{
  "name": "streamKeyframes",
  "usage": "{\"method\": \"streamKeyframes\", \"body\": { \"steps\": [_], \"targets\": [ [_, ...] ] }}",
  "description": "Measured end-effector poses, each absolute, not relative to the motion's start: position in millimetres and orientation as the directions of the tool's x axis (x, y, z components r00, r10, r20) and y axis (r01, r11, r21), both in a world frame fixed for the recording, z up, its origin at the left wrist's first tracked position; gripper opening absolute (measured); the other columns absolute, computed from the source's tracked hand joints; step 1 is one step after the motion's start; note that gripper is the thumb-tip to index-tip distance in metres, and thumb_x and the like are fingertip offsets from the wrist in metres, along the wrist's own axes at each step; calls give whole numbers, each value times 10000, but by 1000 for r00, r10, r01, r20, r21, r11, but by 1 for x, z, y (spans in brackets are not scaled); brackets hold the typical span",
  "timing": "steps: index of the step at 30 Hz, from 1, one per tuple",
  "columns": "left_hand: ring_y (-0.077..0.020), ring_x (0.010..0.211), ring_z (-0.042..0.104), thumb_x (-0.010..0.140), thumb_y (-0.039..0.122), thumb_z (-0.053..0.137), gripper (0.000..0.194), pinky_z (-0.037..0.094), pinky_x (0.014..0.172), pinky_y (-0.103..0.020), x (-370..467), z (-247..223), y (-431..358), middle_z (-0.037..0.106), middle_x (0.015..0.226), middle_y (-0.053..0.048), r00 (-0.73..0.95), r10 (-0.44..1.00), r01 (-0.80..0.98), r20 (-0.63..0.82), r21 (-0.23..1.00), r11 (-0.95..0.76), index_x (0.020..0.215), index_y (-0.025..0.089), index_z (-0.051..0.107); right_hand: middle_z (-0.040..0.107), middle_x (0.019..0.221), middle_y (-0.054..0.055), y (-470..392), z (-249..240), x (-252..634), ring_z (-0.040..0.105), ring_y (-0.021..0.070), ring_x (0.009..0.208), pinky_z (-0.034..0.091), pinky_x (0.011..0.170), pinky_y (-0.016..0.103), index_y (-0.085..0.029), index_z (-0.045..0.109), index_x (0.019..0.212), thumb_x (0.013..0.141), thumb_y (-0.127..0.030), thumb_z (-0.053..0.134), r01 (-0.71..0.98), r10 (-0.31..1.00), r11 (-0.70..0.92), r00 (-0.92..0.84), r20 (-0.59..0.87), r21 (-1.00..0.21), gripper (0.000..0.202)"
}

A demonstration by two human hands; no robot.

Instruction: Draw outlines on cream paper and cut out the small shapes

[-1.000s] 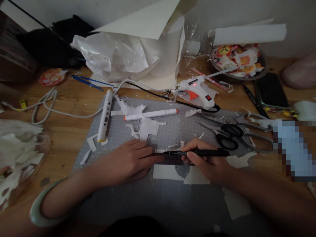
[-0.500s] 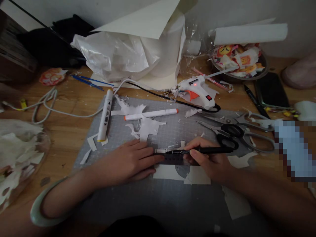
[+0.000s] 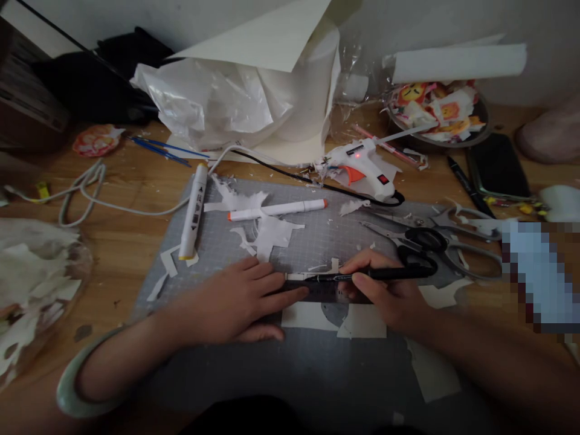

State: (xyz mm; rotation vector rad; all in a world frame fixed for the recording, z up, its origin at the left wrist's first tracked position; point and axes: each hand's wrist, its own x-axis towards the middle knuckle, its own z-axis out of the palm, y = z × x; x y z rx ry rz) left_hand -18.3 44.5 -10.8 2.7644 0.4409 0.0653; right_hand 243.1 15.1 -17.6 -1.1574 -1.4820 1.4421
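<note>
My left hand (image 3: 244,299) lies with its fingers stretched out, pressing on a dark metal ruler (image 3: 327,293). In my right hand (image 3: 385,287) a black pen (image 3: 401,273) is pinched, held almost level and pointing left. Its tip meets a narrow white paper strip (image 3: 295,277) along the ruler's far edge. Part of the ruler is hidden under both hands. Just nearer to me, a cut white paper piece (image 3: 303,315) rests on the grey cutting mat (image 3: 317,368).
A white glue gun (image 3: 367,166) with a red light lies behind the mat. Right of it are scissors (image 3: 421,241). An orange-tipped marker (image 3: 290,208), a yellow-tipped marker (image 3: 193,211) and paper scraps (image 3: 274,232) lie beyond my hands. A scrap-filled bowl (image 3: 453,142) stands at the back.
My left index finger reaches slightly further right along the ruler, and the left thumb has spread toward me. The pen and my right hand have shifted slightly right.
</note>
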Motion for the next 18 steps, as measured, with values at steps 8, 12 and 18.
{"method": "streamKeyframes", "body": {
  "steps": [8,12,18],
  "targets": [
    [-220,778,505,981,517,275,531,394,723,-339,-17,-7,43,583,881,-70,944,329,319,-29,338,-886,1341,179,470,654,631,-4,14,-16,243,609,101,537,485,482,201,-184,608,801,819,-178,525,124,966,-14,-255,-46,-992,85],
    [-221,783,505,983,511,275,524,397,717,-335,-17,-7,43,584,881,-71,943,333,320,-21,343,-883,1339,181,475,658,628,-1,14,-18,244,596,105,531,473,480,214,-178,610,816,823,-186,518,173,962,27,-271,-21,-984,93],
    [-222,788,510,983,498,302,508,391,715,-335,-18,-8,43,588,887,-73,944,328,315,-17,337,-887,1334,175,476,655,636,-8,13,-19,243,593,94,538,479,489,202,-181,597,826,837,-178,521,143,960,17,-279,-24,-990,77]
  ]
}}
